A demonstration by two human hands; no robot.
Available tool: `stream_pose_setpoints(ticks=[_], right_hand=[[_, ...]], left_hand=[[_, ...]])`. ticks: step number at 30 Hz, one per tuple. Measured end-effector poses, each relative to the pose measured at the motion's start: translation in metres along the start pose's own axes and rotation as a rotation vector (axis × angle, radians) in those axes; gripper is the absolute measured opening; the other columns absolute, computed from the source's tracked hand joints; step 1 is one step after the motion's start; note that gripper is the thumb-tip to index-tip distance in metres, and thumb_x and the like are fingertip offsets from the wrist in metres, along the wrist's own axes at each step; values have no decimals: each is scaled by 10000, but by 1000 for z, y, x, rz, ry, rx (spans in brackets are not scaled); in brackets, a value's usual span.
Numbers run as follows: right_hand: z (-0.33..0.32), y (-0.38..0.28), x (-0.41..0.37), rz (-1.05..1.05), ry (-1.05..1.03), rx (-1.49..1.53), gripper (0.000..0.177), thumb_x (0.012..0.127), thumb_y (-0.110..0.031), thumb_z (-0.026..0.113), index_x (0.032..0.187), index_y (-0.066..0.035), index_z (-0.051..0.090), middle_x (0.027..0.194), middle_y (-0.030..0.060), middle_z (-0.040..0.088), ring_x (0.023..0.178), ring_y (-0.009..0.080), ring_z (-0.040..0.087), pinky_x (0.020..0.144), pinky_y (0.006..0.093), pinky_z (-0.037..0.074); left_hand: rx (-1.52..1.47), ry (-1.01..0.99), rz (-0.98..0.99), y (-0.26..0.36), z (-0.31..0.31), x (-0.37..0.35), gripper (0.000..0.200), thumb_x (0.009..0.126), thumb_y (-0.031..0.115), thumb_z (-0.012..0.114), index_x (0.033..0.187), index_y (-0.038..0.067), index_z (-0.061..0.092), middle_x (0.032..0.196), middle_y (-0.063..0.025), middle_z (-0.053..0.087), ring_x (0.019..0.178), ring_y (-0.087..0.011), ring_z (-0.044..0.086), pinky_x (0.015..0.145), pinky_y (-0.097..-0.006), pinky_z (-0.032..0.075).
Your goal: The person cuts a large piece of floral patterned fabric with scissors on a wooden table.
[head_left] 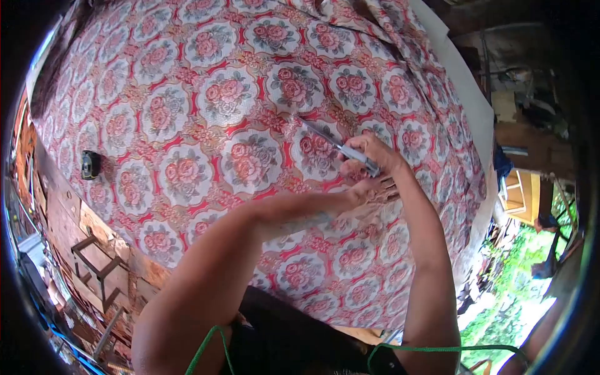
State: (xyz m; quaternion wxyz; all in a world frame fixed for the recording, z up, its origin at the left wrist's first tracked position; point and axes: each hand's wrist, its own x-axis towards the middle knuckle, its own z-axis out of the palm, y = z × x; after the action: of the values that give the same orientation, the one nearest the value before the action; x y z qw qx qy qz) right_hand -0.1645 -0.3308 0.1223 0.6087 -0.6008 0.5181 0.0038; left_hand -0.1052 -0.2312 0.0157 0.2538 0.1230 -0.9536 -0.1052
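A floral fabric (240, 165) with red and pink roses spreads across the wide surface in front of me. My right hand (375, 153) is closed around the pale grey handles of a pair of scissors (325, 134). Their long blades point up and left, lying over the cloth. Just below, my left hand (374, 189) rests on the fabric with its fingers stretched out and nothing in them. The left forearm reaches across from the lower left, bringing this hand close to the scissor handles.
A black tape measure (90, 165) lies on the fabric at the left. Folds bunch the cloth at the upper right. Below the left edge stands a small wooden frame (97, 269). A green cord (437, 348) crosses near my body. A yellow wooden frame (522, 194) is at the right.
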Motion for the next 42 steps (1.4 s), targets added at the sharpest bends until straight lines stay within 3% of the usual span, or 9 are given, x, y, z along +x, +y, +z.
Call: stream_pose_setpoints(ticks=[4, 7, 9, 12, 20, 26, 32, 39, 42], right_hand=[[-1, 30, 10, 29, -30, 26, 354, 768, -195, 898, 995, 14, 726, 867, 60, 749, 752, 90, 688, 669, 253, 546], [-1, 22, 13, 48, -30, 190, 424, 690, -294, 952, 887, 9, 729, 714, -17, 657, 686, 28, 531, 600, 245, 442], [-6, 25, 14, -20, 4, -57, 437, 688, -291, 956, 857, 29, 712, 709, -13, 656, 672, 29, 503, 575, 249, 428], [-8, 18, 14, 5, -58, -3, 410, 738, -178, 921, 1007, 56, 719, 868, 79, 751, 772, 77, 667, 667, 242, 523], [-9, 5, 36, -72, -129, 91, 465, 731, -222, 926, 1021, 72, 713, 848, 98, 747, 787, 113, 702, 697, 247, 551], [-15, -5, 37, -100, -165, 271, 402, 726, -279, 932, 891, 35, 742, 778, 69, 736, 697, 64, 622, 613, 250, 487], [-16, -7, 37, -38, -170, 206, 406, 723, -126, 915, 1004, 72, 698, 837, 103, 745, 789, 128, 717, 697, 241, 565], [-17, -8, 37, -70, -130, 72, 417, 709, -140, 926, 995, 75, 711, 838, 103, 750, 795, 128, 720, 701, 241, 571], [-17, -10, 37, -74, -103, 62, 409, 706, -245, 943, 936, 32, 749, 799, 36, 731, 732, 44, 610, 646, 240, 489]], left_hand=[[-82, -61, -52, 1, 47, -2, 1079, 791, 657, 568, 1576, 8, 212, 1646, -187, 193, 1543, -345, 141, 1270, -528, 78], [-120, -125, -102, 3, 54, -8, 1066, 799, 653, 561, 1575, 8, 215, 1646, -183, 196, 1542, -343, 145, 1269, -530, 79], [-93, -175, -112, -11, 47, -14, 1058, 804, 650, 556, 1575, 9, 218, 1646, -181, 198, 1541, -342, 148, 1269, -531, 80], [-65, -235, -115, -15, 33, -17, 1046, 812, 646, 548, 1575, 9, 221, 1646, -178, 201, 1540, -341, 153, 1268, -533, 81], [4, -311, -78, -11, -10, -5, 1014, 833, 636, 528, 1574, 10, 231, 1645, -169, 210, 1537, -337, 165, 1266, -538, 84], [-23, -285, -49, -11, -14, -3, 912, 893, 586, 469, 1570, 14, 254, 1642, -145, 233, 1528, -326, 198, 1256, -560, 97], [20, -304, -53, -9, -13, -1, 930, 902, 605, 481, 1575, 11, 240, 1645, -155, 219, 1529, -333, 187, 1251, -568, 94], [36, -373, -60, -14, -29, 2, 892, 969, 694, 338, 1600, 78, 206, 1661, -104, 204, 1550, -296, 120, 1255, -562, 50], [27, -402, -62, -15, -31, 4, 909, 959, 705, 355, 1600, 78, 201, 1659, -103, 207, 1548, -295, 127, 1255, -560, 56]])
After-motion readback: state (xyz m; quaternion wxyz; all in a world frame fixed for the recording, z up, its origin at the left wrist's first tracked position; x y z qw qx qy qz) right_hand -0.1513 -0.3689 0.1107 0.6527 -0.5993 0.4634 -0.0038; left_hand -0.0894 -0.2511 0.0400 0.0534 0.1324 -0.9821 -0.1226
